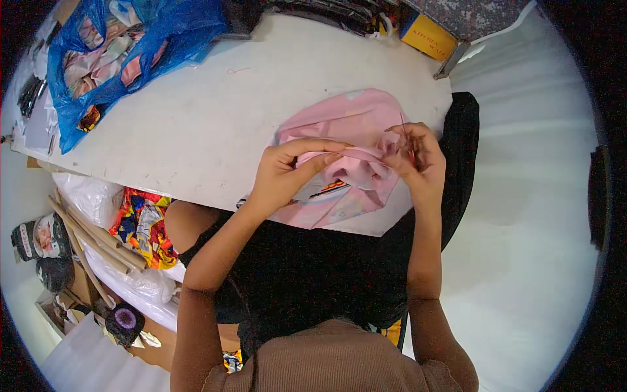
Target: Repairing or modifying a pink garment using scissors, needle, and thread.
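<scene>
Table (196,124), white, flat. Bag (186,29), thin blue plastic, ten o'clock: crumpled pink and white scraps (104,59) inside. Cloth (360,171), pale pink, rumpled, near centre toward two o'clock, partly hidden by your hands. Box (428,38), yellow, one o'clock. Your left hand (284,173) pinches the cloth's folded edge; your right hand (423,160) holds it too, plus a slim red tool (412,155), kind unclear.

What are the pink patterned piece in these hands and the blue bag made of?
The pink patterned piece looks like thin fabric, smooth with perhaps a faint sheen, judging by its soft folds; the fibre is unclear. The blue bag seems thin, glossy plastic film: crinkled, with bright highlights.
</scene>
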`<state>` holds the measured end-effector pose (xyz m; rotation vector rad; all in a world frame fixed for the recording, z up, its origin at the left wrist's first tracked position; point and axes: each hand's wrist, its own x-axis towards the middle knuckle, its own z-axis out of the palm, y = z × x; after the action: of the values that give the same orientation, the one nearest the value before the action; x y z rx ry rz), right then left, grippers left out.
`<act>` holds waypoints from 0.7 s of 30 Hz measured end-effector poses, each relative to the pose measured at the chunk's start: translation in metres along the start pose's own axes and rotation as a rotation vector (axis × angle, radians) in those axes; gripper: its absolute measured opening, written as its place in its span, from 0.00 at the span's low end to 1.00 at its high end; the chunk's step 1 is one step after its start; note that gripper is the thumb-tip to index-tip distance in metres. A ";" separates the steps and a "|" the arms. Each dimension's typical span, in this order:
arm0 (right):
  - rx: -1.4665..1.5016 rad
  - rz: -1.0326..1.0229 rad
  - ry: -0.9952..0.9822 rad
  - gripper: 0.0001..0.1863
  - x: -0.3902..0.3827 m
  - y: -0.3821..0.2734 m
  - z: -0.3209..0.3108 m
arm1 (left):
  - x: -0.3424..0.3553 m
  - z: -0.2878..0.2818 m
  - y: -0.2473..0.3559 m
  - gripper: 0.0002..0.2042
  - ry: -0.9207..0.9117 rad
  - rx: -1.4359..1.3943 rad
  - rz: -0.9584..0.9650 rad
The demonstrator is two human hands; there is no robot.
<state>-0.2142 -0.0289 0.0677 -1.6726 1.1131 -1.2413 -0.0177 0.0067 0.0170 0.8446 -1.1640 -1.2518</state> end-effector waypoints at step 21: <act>0.014 -0.130 0.004 0.03 -0.004 0.015 -0.001 | 0.002 -0.009 -0.011 0.05 0.010 -0.213 0.006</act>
<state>-0.2184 -0.0304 0.0534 -1.7553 1.0097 -1.3309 -0.0124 0.0016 0.0050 0.6881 -1.0038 -1.3381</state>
